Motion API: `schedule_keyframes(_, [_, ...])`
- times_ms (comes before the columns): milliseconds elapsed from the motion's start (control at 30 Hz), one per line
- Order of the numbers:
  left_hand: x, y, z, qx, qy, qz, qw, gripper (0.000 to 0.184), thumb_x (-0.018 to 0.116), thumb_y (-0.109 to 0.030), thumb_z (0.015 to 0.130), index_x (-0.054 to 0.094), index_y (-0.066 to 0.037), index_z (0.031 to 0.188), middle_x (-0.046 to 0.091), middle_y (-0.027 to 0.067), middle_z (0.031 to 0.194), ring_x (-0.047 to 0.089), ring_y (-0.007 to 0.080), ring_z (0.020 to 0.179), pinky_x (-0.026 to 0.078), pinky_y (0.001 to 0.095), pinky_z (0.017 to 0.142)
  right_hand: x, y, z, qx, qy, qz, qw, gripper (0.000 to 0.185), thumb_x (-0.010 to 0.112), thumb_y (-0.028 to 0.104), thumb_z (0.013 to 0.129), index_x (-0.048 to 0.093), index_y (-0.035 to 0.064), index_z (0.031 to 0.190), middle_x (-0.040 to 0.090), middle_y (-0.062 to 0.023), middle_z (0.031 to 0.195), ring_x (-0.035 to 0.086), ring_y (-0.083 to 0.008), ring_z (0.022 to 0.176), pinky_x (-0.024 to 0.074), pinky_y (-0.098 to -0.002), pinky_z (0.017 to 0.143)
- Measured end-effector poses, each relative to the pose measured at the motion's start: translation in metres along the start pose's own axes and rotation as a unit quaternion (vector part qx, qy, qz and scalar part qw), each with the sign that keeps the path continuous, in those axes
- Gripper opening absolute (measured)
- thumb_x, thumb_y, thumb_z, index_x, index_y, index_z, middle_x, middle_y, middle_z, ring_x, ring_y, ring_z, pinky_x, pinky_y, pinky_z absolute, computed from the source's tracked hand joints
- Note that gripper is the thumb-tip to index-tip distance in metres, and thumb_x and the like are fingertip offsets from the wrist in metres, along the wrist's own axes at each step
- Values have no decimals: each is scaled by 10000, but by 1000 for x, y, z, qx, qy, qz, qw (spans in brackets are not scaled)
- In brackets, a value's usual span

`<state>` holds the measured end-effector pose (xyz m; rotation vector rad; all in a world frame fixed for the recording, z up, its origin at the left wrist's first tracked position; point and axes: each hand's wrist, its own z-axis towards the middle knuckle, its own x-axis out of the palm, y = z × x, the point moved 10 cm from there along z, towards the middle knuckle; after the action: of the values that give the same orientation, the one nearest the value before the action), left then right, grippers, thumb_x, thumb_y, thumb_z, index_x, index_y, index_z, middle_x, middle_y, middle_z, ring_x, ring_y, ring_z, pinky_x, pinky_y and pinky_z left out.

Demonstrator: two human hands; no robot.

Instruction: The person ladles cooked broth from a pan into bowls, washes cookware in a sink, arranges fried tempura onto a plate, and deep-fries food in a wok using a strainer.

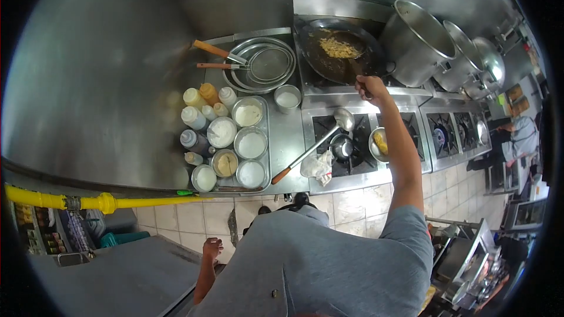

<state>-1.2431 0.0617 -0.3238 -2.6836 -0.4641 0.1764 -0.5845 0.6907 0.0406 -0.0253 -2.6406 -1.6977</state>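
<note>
My right hand (371, 88) is stretched out over the stove, its fingers wrapped round a dark-handled cooking utensil (356, 67). The utensil reaches into a large dark wok (317, 64), where its head meets pale yellow-brown pieces of food (338, 48); I cannot make out its exact kind. Low at my left side, away from the counter, hangs my left hand (212, 248). Its fingers are loosely bent and apart, with nothing visible in them. Below my right forearm, a metal bowl (375, 151) with yellow food sits on the stove.
Tall steel pots (417, 44) stand right of the wok. A long ladle (314, 147) lies across the burners near a white cloth (318, 167). Left are strainers (270, 64), squeeze bottles (192, 97) and tubs (251, 143). Another person (520, 138) is at far right.
</note>
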Motion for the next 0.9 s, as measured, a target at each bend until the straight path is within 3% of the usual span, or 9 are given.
schedule_keyframes(67, [8,-24,-29,67,-93,122,986,460,701,-191,861,533,2,1243,688,106,879,693,229,713,528,375,575,-11,-1,0,-2,-3,-14,1000,223,553,195,989,569,58,814,573,-38,651,483,-114,455,380,-278,390])
schedule_keyframes(267, [36,-44,-39,95,-100,157,978,426,690,-190,883,538,-3,1234,697,100,869,695,225,712,507,363,547,-25,-9,6,-13,23,-55,998,219,551,232,1005,563,73,856,569,-24,649,482,-105,454,371,-273,377])
schedule_keyframes(600, [80,-43,18,99,-30,151,983,399,700,-198,884,564,-8,1208,699,116,838,680,206,675,526,342,564,2,-36,-33,-31,94,-26,995,213,546,235,1011,552,57,893,564,-19,664,471,-94,455,353,-269,378])
schedule_keyframes(700, [99,-68,11,123,-37,194,972,351,709,-192,879,602,0,1152,702,117,810,677,196,665,534,337,569,14,-40,-67,3,100,29,995,233,534,251,1019,549,19,1013,546,-14,671,443,-81,426,346,-250,373])
schedule_keyframes(900, [128,-108,15,167,-23,205,964,321,724,-189,863,630,35,1072,705,116,792,676,177,660,531,314,566,15,-48,-96,9,136,127,982,237,524,242,1021,537,6,1035,538,-14,686,410,-73,420,334,-248,365])
